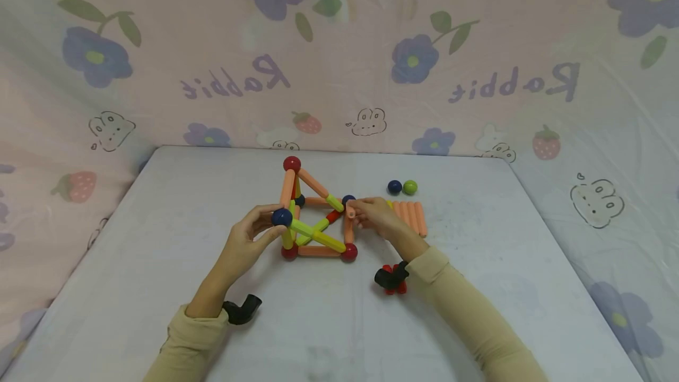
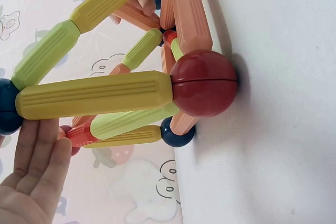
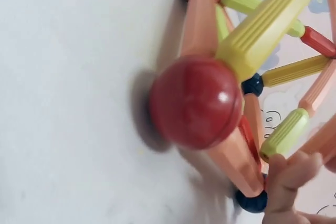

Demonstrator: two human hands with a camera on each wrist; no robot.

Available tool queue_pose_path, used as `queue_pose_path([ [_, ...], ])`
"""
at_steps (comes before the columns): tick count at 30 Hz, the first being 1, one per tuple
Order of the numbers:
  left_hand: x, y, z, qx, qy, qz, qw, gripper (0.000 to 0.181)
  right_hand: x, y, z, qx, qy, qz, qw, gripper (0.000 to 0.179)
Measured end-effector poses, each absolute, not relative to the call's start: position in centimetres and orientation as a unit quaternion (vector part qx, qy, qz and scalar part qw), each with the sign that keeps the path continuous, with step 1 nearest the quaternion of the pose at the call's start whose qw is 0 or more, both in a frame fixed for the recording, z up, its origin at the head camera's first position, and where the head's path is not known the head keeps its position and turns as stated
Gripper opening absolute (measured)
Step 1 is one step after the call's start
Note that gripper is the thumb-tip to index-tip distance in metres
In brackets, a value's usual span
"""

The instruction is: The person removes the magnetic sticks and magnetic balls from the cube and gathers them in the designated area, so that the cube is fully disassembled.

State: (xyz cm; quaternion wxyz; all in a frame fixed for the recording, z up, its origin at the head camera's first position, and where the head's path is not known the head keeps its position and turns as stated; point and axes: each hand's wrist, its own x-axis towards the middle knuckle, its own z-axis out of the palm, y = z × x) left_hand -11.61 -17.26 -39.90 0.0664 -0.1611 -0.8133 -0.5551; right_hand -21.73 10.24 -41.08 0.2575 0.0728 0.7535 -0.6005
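Observation:
A frame of magnetic rods and balls stands on the table, a red ball (image 1: 292,164) at its peak and a red ball (image 3: 197,102) at its near right corner. My left hand (image 1: 241,246) pinches a navy ball (image 1: 282,217) raised at the frame's left front, between thumb and fingers. From that ball a yellow rod (image 2: 94,95) runs down to a red ball (image 2: 205,83) on the table. My right hand (image 1: 378,216) pinches an orange rod (image 1: 350,210) at the back right corner, close to a navy ball (image 3: 252,200) and a lime rod's end (image 3: 286,134).
Right of the frame lie a row of orange rods (image 1: 411,218) and, behind them, a navy ball (image 1: 395,187) and a green ball (image 1: 410,187). Red pieces (image 1: 401,287) lie beneath the black wrist camera (image 1: 391,277) by my right sleeve. A printed curtain (image 1: 339,75) hangs behind the table.

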Motion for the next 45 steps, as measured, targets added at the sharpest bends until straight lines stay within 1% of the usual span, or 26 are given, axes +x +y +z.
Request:
queue_pose_path([
  [6,-11.6,-17.2,-39.8,-0.156,-0.818,-0.55,0.066,0.041,-21.7,10.7,-41.4,0.073,0.742,-0.621,0.24,0.04],
  [15,-11.6,-17.1,-39.8,-0.145,-0.825,-0.543,0.062,0.041,-22.0,11.8,-41.7,0.044,0.778,-0.576,0.247,0.044],
  [17,-11.6,-17.1,-39.9,-0.145,-0.825,-0.544,0.061,0.041,-22.1,12.0,-41.6,0.043,0.792,-0.56,0.24,0.044],
  [21,-11.7,-17.2,-39.9,-0.145,-0.825,-0.543,0.061,0.041,-22.3,12.5,-41.3,0.03,0.835,-0.511,0.201,0.045],
  [25,-11.7,-17.2,-39.9,-0.144,-0.826,-0.542,0.061,0.041,-22.5,13.4,-41.1,-0.023,0.884,-0.441,0.153,0.045],
  [27,-11.7,-17.2,-40.0,-0.144,-0.826,-0.541,0.06,0.041,-22.6,13.8,-41.1,-0.045,0.896,-0.419,0.142,0.044],
  [33,-11.6,-17.3,-39.9,-0.144,-0.826,-0.541,0.059,0.042,-22.7,14.5,-40.7,-0.072,0.906,-0.39,0.15,0.042],
  [40,-11.7,-17.2,-39.9,-0.141,-0.827,-0.541,0.058,0.042,-23.3,14.7,-40.9,-0.053,0.915,-0.367,0.158,0.044],
  [45,-11.7,-17.2,-39.9,-0.137,-0.828,-0.541,0.056,0.042,-23.7,14.6,-41.2,-0.058,0.928,-0.338,0.148,0.046],
])
